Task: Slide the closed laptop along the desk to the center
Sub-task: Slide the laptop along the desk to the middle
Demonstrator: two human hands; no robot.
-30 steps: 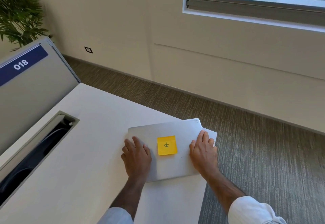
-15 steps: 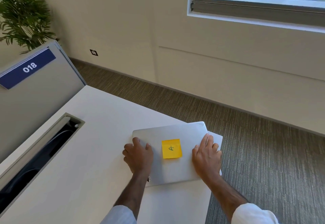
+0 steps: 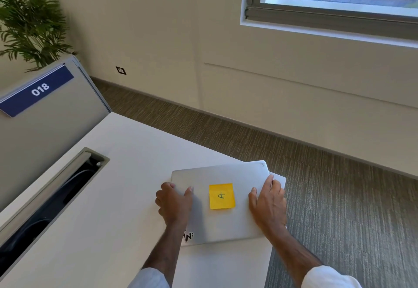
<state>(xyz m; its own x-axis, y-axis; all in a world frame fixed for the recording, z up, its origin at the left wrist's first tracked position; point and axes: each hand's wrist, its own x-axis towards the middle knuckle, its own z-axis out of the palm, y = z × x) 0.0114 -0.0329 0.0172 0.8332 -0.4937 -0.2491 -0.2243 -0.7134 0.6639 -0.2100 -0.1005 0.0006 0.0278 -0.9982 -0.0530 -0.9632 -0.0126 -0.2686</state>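
Note:
A closed silver laptop (image 3: 217,174) lies at the right corner of the white desk (image 3: 108,197), its far right corner near the desk's edge. A yellow sticky note (image 3: 221,196) with a handwritten mark is stuck on the lid. My left hand (image 3: 174,204) grips the laptop's left edge, thumb on the lid and fingers curled around the side. My right hand (image 3: 268,201) holds the right edge, fingers wrapped over it. A small black sticker (image 3: 188,236) shows on the lid near my left wrist.
An open cable trough (image 3: 52,195) runs along the desk's left side. A grey divider panel (image 3: 45,129) with a blue "018" label (image 3: 38,90) stands behind it, with a potted plant (image 3: 29,23) beyond. Carpeted floor (image 3: 339,197) drops off right of the desk.
Both hands shifted from lying flat on the lid to gripping the laptop's left and right edges. The laptop has turned slightly on the desk.

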